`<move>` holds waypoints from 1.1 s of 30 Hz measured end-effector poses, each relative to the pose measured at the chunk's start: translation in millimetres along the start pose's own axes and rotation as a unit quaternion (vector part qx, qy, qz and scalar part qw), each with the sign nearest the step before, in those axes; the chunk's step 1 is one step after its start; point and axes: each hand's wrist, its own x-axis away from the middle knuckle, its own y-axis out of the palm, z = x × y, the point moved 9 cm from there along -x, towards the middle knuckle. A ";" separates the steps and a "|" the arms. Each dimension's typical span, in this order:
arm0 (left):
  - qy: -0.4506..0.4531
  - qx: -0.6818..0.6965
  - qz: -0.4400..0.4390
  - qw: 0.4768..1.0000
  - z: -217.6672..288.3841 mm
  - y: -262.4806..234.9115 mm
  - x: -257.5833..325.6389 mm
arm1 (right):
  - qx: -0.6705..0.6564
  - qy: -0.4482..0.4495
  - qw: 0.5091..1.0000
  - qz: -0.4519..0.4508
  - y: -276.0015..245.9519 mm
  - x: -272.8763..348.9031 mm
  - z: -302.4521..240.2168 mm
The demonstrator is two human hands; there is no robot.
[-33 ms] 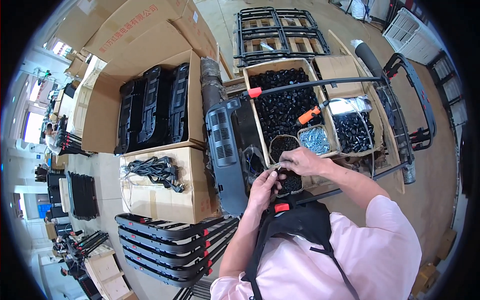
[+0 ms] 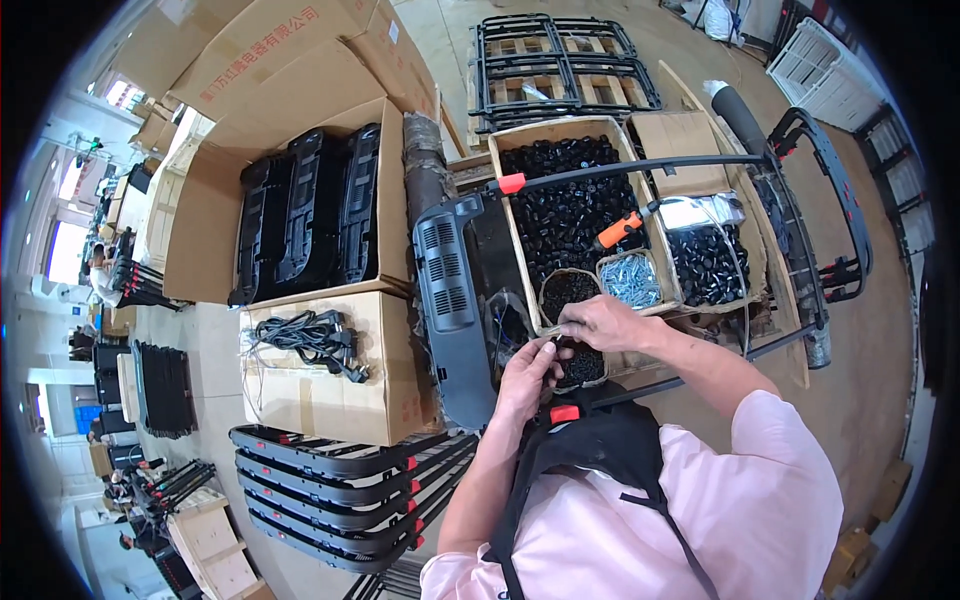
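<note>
Above the near edge of the parts box, my left hand (image 2: 528, 380) and my right hand (image 2: 606, 322) meet with fingertips pinched together. What they pinch is small and mostly hidden, too small to name. Just left of them lies a long black plastic housing (image 2: 445, 290) with vent slots, fixed across a black tubular frame (image 2: 640, 170); a few thin wires show by its inner side. Right under my fingers is a round tub of small black screws (image 2: 580, 372). A second tub of small dark parts (image 2: 568, 290) stands just beyond my right hand.
Beyond lie a bin of black knobs (image 2: 560, 200), a tray of silvery screws (image 2: 630, 280) and an orange-handled power screwdriver (image 2: 618, 232). At left are an open carton (image 2: 200, 230) of black housings, coiled black cables (image 2: 310, 340) and stacked frames (image 2: 330, 495). More frames (image 2: 560, 70) lie on pallets.
</note>
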 end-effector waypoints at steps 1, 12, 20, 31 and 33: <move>0.005 -0.019 -0.003 1.000 1.8 -0.4 2.0 | 0.019 -0.028 0.999 -0.006 4.5 -0.7 -7.0; -0.023 0.073 -0.014 0.997 4.9 -25.9 27.5 | -0.349 0.086 0.933 -0.002 48.5 -2.0 19.7; -0.020 0.156 0.060 0.986 5.2 -58.2 43.3 | -0.353 0.093 0.927 -0.090 75.8 -32.0 -37.0; 0.045 0.200 0.083 0.975 0.4 -107.4 70.9 | 0.143 -0.171 0.975 -0.007 117.8 -51.9 -120.3; 0.059 0.207 0.079 0.973 0.6 -115.1 79.8 | 0.129 -0.185 0.974 -0.005 128.7 -59.3 -124.1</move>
